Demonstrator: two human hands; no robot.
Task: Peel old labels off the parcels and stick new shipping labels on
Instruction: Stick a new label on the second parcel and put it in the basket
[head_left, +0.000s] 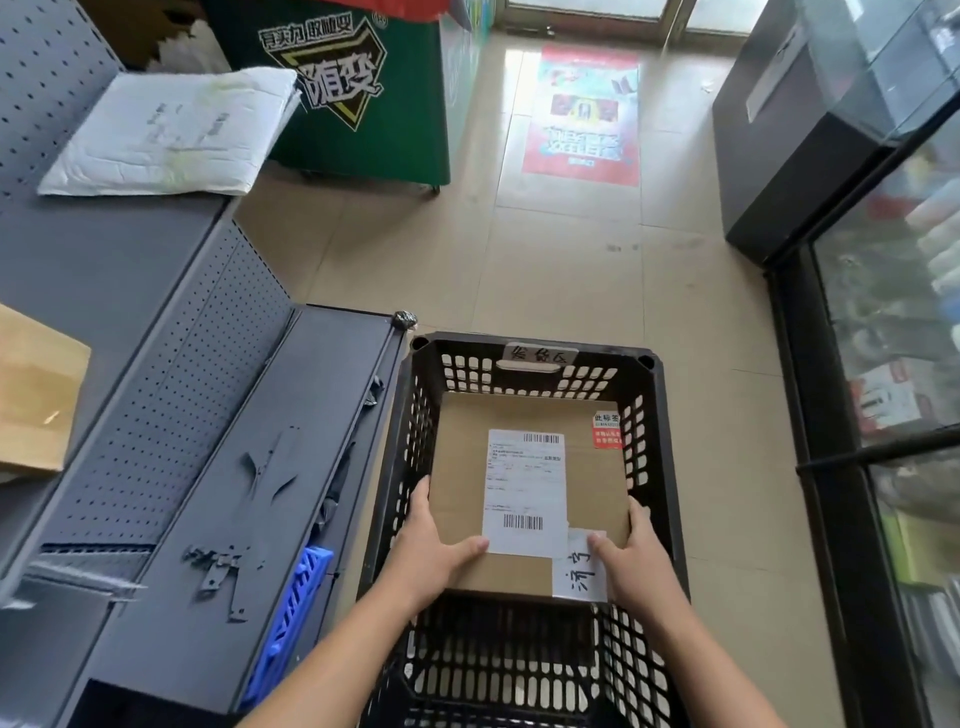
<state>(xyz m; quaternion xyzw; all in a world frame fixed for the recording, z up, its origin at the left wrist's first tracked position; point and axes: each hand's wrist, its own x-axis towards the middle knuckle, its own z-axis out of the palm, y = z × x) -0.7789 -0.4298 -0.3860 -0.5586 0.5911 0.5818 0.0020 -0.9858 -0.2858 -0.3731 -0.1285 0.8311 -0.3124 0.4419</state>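
A: OK, both hands on the cardboard parcel (460, 467), inside the black crate (410, 415), toward its near end.

B: Which step, d'you reckon?

A: Handling the parcel, not peeling yet. Printed shipping label (524, 488) lies flat on top, no corner lifted. Going in or coming out of the crate, can't tell.

B: Old label or new?

A: Can't tell either. There's also a handwritten white sticker (582, 571) at the parcel's near-right corner & a red sticker (607, 430) at the far-right one, by the crate's right wall.

B: Fingers?

A: Left hand (431, 551) clamps the left edge: thumb (470, 545) flat on top near the barcode, other fingers wrapped down the side. Right hand (634, 556) mirrors it, thumb (597, 545) on the handwritten sticker. Spread approx. parcel-wide, each hand gripping.

B: Next move?

A: Probably needs a flat spot outside the crate, then one hand freed to pick at a label corner while the other steadies the parcel. A white mailer (171, 130) waits well beyond the crate's far-left.
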